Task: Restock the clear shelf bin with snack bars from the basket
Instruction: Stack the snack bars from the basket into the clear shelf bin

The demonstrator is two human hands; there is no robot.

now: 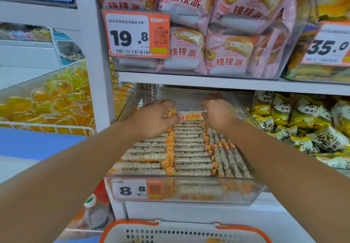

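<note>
At the far end of the clear shelf bin (181,189), the left hand (153,119) and right hand (217,113) each pinch an end of one snack bar (191,115), lying crosswise, left to right, between them above the packed rows; the basket (185,231) waits near.

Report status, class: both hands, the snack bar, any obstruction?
Left hand and right hand pinch one snack bar over the clear bin. Rear space free. Basket below.

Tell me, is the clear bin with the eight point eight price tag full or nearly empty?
Nearly full. Snack bars fill the clear bin in rows, front wall to the hands; only the back looks bare.
</note>
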